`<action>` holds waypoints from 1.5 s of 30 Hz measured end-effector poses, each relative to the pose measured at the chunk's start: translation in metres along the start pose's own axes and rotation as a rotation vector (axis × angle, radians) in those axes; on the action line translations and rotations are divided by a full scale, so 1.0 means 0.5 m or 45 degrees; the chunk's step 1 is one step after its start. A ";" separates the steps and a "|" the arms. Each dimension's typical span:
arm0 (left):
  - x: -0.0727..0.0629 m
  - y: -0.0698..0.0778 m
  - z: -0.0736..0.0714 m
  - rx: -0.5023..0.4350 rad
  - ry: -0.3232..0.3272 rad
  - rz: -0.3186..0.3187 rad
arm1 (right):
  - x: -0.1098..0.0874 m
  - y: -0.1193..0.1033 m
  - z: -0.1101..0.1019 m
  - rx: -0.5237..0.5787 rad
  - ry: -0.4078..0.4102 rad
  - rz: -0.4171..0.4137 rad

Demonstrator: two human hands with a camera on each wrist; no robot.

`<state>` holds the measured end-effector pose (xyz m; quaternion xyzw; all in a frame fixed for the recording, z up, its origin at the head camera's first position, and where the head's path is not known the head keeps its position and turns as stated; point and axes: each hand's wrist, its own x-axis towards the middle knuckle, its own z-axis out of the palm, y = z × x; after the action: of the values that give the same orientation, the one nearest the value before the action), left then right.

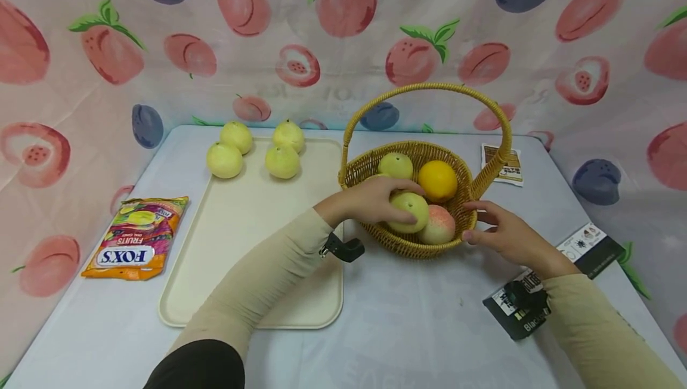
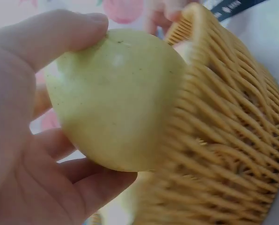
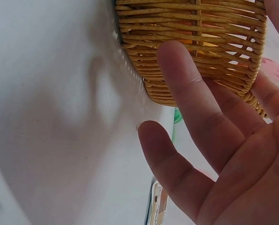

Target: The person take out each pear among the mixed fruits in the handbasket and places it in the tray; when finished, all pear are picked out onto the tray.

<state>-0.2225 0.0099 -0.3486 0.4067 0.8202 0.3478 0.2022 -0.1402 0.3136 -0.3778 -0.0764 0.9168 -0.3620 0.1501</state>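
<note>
My left hand grips a yellow-green apple-like fruit inside the wicker basket. From the left wrist, thumb and fingers are seen curled about this fruit, beside the woven wall. Around it in the basket lie an orange, a pink-and-cream peach and another yellow-green fruit. Part of one more shows behind the left hand. At the basket's right side, my right hand touches the rim; its fingers are spread and loosely extended in the right wrist view.
A cream tray holds several yellow-green fruits near its far end. An orange FOX'S sweets bag lies left of it. Black-and-white packaging is partly under the right forearm. Behind the basket handle lies a small packet.
</note>
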 end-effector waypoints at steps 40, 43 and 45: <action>-0.317 -0.106 -0.150 0.015 0.368 -0.265 | 0.002 0.003 0.001 -0.004 0.017 -0.036; -0.341 -0.121 -0.157 0.009 0.393 -0.318 | 0.002 0.002 0.002 0.001 0.016 -0.031; -0.356 -0.131 -0.163 0.011 0.418 -0.359 | 0.002 0.002 0.002 -0.001 0.015 -0.032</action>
<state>-0.2024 -0.1949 -0.3331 0.2268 0.8923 0.3742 0.1109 -0.1406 0.3135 -0.3795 -0.0860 0.9168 -0.3640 0.1401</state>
